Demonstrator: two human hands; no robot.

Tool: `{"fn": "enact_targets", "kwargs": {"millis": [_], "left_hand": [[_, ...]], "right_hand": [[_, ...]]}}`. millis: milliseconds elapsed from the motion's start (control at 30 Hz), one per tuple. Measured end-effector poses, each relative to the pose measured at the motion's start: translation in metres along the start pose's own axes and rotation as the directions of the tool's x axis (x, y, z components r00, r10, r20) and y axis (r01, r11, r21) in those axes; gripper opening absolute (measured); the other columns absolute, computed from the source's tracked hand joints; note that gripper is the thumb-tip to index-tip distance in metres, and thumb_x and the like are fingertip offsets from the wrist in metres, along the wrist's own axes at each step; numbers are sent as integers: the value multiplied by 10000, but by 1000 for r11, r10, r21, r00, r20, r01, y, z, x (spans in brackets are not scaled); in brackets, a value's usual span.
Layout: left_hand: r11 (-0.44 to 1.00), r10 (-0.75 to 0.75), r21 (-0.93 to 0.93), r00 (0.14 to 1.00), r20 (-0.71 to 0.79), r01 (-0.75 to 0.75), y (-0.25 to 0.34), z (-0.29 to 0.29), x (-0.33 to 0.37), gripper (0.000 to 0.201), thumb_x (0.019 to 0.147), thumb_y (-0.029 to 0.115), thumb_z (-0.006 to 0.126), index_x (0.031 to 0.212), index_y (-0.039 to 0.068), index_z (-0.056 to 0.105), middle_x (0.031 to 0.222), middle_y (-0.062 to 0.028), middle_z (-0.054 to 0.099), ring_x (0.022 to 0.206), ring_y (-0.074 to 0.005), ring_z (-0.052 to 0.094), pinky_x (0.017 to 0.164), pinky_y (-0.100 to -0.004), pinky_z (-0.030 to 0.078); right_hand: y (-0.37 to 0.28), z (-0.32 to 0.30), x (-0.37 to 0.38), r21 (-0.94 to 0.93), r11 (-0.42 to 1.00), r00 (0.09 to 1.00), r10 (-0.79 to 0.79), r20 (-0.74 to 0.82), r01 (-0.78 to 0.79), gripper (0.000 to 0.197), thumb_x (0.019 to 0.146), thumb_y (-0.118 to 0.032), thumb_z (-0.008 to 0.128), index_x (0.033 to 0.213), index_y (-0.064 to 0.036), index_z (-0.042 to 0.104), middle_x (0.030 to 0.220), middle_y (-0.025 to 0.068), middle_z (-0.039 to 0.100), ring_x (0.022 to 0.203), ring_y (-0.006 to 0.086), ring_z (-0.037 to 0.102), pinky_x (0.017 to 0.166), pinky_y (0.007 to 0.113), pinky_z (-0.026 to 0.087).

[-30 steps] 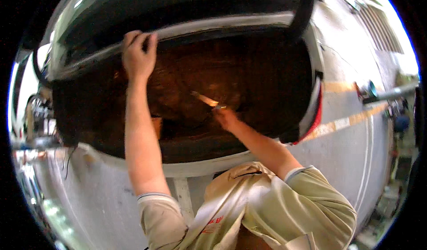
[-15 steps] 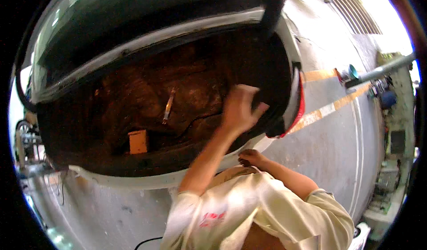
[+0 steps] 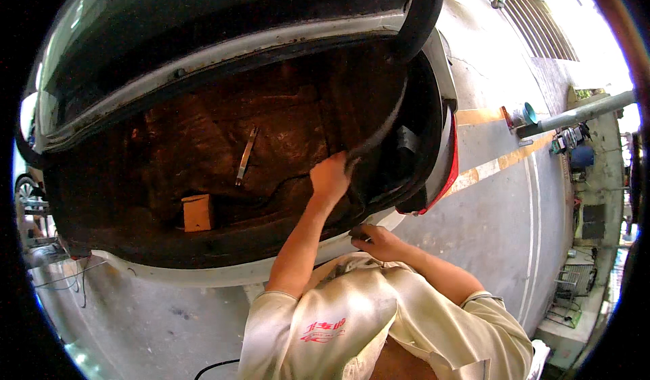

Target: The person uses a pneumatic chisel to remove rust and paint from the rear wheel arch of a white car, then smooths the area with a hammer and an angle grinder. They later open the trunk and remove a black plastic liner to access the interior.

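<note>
Inside the open car trunk, my left hand [image 3: 330,177] is closed on the edge of the dark trunk side liner [image 3: 371,126]. The liner is bent away from the right wall, and a dark cavity [image 3: 399,170] shows behind it. My right hand [image 3: 380,242] is curled at the white trunk sill [image 3: 318,253], close to my body. Its fingertips are dark, and whether something is in them cannot be made out. Left of my left hand, a slim metal strip-like tool [image 3: 247,155] and a small brown cardboard box [image 3: 198,213] lie on the trunk floor.
The rear window and raised lid [image 3: 223,21] stand on the far side, with a black lid arm [image 3: 421,21] at right. A red tail light [image 3: 448,177] bounds the right corner. Beyond it are a grey pole [image 3: 582,115] and a teal bucket [image 3: 527,114].
My left hand has gone from spread fingers near the right wall to a grip on the liner, which is now pulled leftward. My right hand stays at the sill.
</note>
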State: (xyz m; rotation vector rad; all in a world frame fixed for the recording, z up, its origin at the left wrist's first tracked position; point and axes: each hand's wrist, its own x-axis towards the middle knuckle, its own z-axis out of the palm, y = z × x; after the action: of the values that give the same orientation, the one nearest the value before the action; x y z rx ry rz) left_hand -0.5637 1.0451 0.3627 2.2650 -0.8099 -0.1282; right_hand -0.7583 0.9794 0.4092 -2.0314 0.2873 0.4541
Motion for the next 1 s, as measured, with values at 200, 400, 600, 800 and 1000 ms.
{"fn": "enact_targets", "kwargs": {"millis": [200, 400, 600, 800, 1000], "left_hand": [[980, -186, -80, 982, -44, 182, -35, -6, -16, 256, 868, 351, 583, 859, 99, 628, 782, -146, 648, 701, -358, 622, 569, -457, 479], [981, -184, -97, 971, -154, 171, -26, 6, -26, 270, 867, 356, 587, 825, 92, 616, 753, -140, 641, 693, -360, 619, 573, -450, 478], [838, -425, -392, 905, -33, 379, -54, 16, -18, 322, 874, 359, 600, 913, 41, 633, 813, -179, 649, 742, -351, 624, 650, -429, 480], [512, -674, -623, 726, 136, 591, -93, 53, -13, 458, 883, 389, 607, 990, -56, 593, 866, -204, 647, 783, -292, 620, 751, -376, 467], [705, -701, -383, 668, -251, 596, -32, 23, -24, 541, 845, 212, 655, 1264, -57, 444, 1171, -222, 542, 1012, -322, 542, 896, -401, 433]], "right_hand": [[-91, -109, 31, -173, 981, 910, -153, -386, 92, 255, 861, -86, 603, 1095, 4, 558, 961, 164, 619, 848, 232, 597, 759, 340, 492], [-99, -163, 124, -258, 964, 957, -136, -255, 68, 1000, 810, -277, 712, 1365, 124, -16, 1338, 281, 401, 1244, 315, 422, 1048, 379, 317], [-92, -88, 191, -493, 864, 910, -119, -396, -102, 1169, 815, -251, 699, 1283, 156, -292, 1365, 319, 330, 1213, 411, 432, 1095, 390, 251], [-85, -59, 262, -884, 466, 994, -82, -74, -27, 1044, 785, -195, 687, 1321, 233, -100, 835, 233, 638, 759, 327, 634, 898, 458, 431], [-121, -148, 198, -892, 411, 982, -62, 179, 188, 862, 852, -333, 632, 1411, 101, 139, 1024, 272, 577, 971, 347, 589, 809, 419, 521]]}}
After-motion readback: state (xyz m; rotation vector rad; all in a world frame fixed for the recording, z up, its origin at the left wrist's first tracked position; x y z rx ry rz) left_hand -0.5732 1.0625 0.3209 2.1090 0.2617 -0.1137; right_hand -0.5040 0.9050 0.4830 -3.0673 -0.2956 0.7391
